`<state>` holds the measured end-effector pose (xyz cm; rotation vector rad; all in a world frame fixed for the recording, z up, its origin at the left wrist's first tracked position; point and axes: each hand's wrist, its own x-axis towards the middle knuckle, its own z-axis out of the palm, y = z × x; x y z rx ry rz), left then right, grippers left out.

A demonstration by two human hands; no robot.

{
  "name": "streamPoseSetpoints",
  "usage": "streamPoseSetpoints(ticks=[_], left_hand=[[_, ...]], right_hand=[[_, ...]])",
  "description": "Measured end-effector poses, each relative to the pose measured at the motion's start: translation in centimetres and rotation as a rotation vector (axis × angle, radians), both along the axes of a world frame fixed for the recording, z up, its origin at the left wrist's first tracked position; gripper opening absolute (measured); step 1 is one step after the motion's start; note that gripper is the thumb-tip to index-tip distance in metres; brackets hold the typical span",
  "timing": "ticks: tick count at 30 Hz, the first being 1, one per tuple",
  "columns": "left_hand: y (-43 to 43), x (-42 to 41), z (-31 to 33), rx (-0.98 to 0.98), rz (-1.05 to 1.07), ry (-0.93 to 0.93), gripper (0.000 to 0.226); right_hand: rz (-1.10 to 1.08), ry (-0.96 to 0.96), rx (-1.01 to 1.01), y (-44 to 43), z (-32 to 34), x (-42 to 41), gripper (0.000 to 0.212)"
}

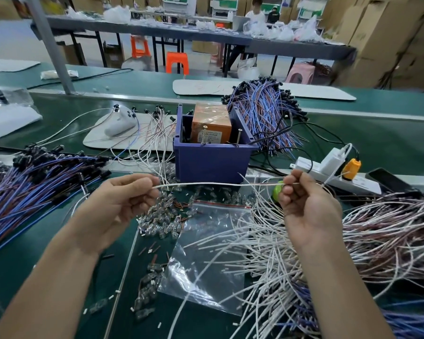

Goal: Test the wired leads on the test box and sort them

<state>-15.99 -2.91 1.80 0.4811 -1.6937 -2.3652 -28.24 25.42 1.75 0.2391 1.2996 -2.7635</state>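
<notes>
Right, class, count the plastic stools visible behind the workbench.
3. An orange stool stands at the far table, a second orange stool just right of it and nearer, and a pink stool further right near the cartons. More may be hidden behind the tables.

left grip [118, 204] — fingers curled, pinching | right grip [306, 206] — fingers curled, pinching
</notes>
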Motion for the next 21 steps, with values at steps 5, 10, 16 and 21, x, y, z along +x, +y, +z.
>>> streamPoseSetpoints(ticks=[5,10,16,21], left_hand=[[-0.3,-0.2,-0.1,0.191,0.031,0.044,0.024],[-0.7,-0.1,0.0,0.222,0.008,0.064,0.026],[0.7,-0.1,0.6,0.007,0.098,0.039,0.018],[4.2,-0.2,0.9,-0.404,0.103,0.04,0.005]], right_hand=[[0.004,0.001,0.013,0.0,-0.1,0.0,0.026],[0.017,-0.015,0.004,0.1,-0.1,0.0,0.023],[0.065,0.012,0.223,0.3,-0.2,-0.1,0.029],[0.316,0.199,0.544,-1.0,-0.2,1.5,0.029]])
